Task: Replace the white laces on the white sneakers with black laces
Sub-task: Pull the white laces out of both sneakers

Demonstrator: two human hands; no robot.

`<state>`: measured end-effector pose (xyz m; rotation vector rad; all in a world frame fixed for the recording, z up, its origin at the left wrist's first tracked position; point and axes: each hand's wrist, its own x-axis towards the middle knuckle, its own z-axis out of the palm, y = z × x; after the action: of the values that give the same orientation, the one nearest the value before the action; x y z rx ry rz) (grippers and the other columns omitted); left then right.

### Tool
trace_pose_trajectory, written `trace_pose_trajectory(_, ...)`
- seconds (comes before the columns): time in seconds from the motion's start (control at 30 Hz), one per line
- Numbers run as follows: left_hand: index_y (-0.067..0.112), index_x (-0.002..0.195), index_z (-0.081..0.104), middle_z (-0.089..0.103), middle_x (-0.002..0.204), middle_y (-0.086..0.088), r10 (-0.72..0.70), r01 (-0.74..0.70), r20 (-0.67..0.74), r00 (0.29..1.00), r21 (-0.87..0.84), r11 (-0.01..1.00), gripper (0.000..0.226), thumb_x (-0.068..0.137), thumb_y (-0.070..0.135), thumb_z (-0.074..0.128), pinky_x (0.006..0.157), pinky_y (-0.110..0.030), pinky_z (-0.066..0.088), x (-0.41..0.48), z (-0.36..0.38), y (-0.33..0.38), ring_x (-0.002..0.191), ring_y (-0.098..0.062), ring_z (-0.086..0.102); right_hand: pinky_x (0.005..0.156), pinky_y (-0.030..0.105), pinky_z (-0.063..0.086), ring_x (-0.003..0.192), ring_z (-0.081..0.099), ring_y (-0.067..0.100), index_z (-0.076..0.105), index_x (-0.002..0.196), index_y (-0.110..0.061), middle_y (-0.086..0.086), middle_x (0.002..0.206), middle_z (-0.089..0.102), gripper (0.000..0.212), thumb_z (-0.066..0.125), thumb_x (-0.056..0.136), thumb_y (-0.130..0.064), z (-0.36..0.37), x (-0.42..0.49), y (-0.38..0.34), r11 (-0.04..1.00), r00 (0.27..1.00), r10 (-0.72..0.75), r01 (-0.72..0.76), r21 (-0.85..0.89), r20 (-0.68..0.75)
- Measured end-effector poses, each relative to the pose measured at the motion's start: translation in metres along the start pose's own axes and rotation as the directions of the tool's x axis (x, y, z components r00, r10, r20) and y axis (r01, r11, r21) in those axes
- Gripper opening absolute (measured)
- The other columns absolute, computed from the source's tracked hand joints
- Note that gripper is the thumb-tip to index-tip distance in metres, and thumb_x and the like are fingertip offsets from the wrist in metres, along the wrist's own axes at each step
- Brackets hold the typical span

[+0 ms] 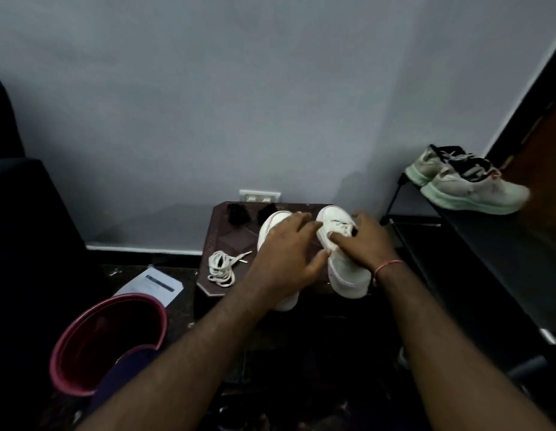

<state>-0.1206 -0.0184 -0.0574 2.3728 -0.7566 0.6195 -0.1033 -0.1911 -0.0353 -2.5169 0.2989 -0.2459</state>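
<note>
Both white sneakers sit on the brown table [227, 241], toward its right half. The right hand [367, 244] grips the right sneaker [345, 275], thumb and fingers curled over its laced top. The left hand [286, 253] lies mostly flat over the left sneaker [272, 222], fingers straight, tips reaching the right one. A loose white lace [220, 269] lies at the table's front left, black lace bundles [238, 214] at the back left.

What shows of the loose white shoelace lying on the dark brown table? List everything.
The loose white shoelace is a flat, cream-white cord that looks woven, out of any shoe, gathered in slack overlapping loops. Its two tipped ends point right. It lies on the dark brown patterned table near its front left corner, left of the left hand, which does not touch it. Only the tabletop touches it.
</note>
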Motion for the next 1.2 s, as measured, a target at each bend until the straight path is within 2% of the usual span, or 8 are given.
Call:
trace_pose_trajectory(0.13, 0.013, 0.105, 0.068, 0.065, 0.109, -0.008, -0.053, 0.004, 0.177, 0.983, 0.262, 0.965, 0.044, 0.079, 0.034, 0.039, 0.099, -0.043, 0.043, -0.001, 0.017, -0.008, 0.112, -0.030, 0.054, 0.087, 0.029, 0.042, 0.112, 0.059, 0.029, 0.059, 0.111, -0.014, 0.010, 0.119, 0.066, 0.039, 0.070, 0.077, -0.029, 0.003, -0.012, 0.009, 0.996, 0.999, 0.045, -0.046, 0.082, 0.012)
trace_pose_trajectory(0.27, 0.015, 0.100, 0.071, 0.069, 0.105, -0.005, -0.068, 0.008, 0.192, 0.979, 0.296, 0.955, 0.044, 0.079, 0.035, 0.038, 0.099, -0.042, 0.041, -0.003, 0.018, -0.014, 0.115, -0.029, 0.056, 0.085, 0.024, 0.041, 0.114, 0.058, 0.024, 0.057, 0.124, -0.016, 0.005, 0.121, 0.065, 0.052, 0.069, 0.082, -0.044, 0.010, -0.036, 0.007, 0.997, 0.998, -0.035, 0.031, 0.076, 0.056)
trace_pose_trajectory(0.33, 0.018, 0.107, 0.069, 0.068, 0.110, -0.003, -0.081, 0.033, 0.185, 0.979, 0.251, 0.967, 0.031, 0.083, 0.031, 0.053, 0.102, -0.040, 0.037, 0.000, 0.016, -0.012, 0.119, -0.026, 0.053, 0.080, 0.020, 0.039, 0.103, 0.060, 0.017, 0.060, 0.119, -0.019, 0.001, 0.111, 0.065, 0.041, 0.062, 0.088, -0.046, 0.010, -0.042, 0.011, 0.979, 0.994, -0.036, 0.015, 0.205, 0.100)
trace_pose_trajectory(0.47, 0.017, 0.102, 0.072, 0.070, 0.097, -0.003, -0.102, 0.099, 0.079, 0.992, 0.038, 0.994, 0.032, 0.082, 0.030, 0.051, 0.089, -0.039, 0.046, 0.007, 0.005, 0.007, 0.100, -0.026, 0.061, 0.085, 0.036, 0.054, 0.082, 0.065, 0.016, 0.066, 0.099, -0.021, 0.003, 0.092, 0.071, 0.012, 0.056, 0.094, -0.019, -0.001, -0.038, 0.028, 0.847, 0.997, 0.020, -0.056, 0.528, 0.073)
trace_pose_trajectory(0.67, 0.023, 0.111, 0.070, 0.064, 0.106, -0.007, 0.027, -0.044, 0.336, 0.941, 0.042, 0.998, 0.026, 0.089, 0.021, 0.057, 0.082, -0.032, 0.043, 0.023, 0.006, 0.032, 0.101, -0.024, 0.057, 0.077, 0.032, 0.058, 0.087, 0.069, 0.020, 0.066, 0.108, -0.020, 0.004, 0.095, 0.070, 0.034, 0.066, 0.080, -0.001, -0.012, -0.039, 0.034, 0.921, 0.981, -0.101, 0.029, 0.388, 0.165)
trace_pose_trajectory(0.9, 0.015, 0.109, 0.069, 0.064, 0.106, -0.011, 0.009, -0.089, 0.516, 0.856, 0.131, 0.987, 0.028, 0.084, 0.011, 0.056, 0.084, -0.040, 0.050, 0.043, 0.002, 0.037, 0.100, -0.029, 0.060, 0.069, 0.021, 0.041, 0.084, 0.061, 0.012, 0.069, 0.103, -0.023, -0.006, 0.093, 0.069, 0.023, 0.064, 0.082, -0.014, -0.006, -0.051, 0.019, 0.973, 0.999, -0.034, 0.038, 0.229, -0.020)
trace_pose_trajectory(1.1, 0.014, 0.103, 0.066, 0.061, 0.104, -0.006, 0.091, -0.168, 0.437, 0.895, 0.141, 0.976, 0.020, 0.088, 0.010, 0.053, 0.080, -0.034, 0.045, 0.045, 0.005, 0.029, 0.098, -0.025, 0.059, 0.065, 0.021, 0.034, 0.090, 0.063, 0.016, 0.070, 0.101, -0.024, -0.004, 0.098, 0.072, 0.019, 0.063, 0.083, -0.020, -0.004, -0.053, 0.018, 0.978, 0.998, 0.009, 0.003, 0.208, -0.058)
trace_pose_trajectory(1.2, 0.014, 0.087, 0.058, 0.064, 0.093, -0.006, 0.012, 0.051, 0.314, 0.949, -0.192, 0.980, 0.011, 0.088, 0.004, 0.054, 0.078, -0.031, 0.044, 0.041, 0.004, 0.021, 0.088, -0.020, 0.058, 0.067, 0.023, 0.039, 0.091, 0.065, 0.017, 0.070, 0.098, -0.023, -0.003, 0.094, 0.073, 0.018, 0.060, 0.083, -0.018, -0.003, -0.053, 0.018, 0.978, 0.997, 0.028, -0.013, 0.210, -0.067)
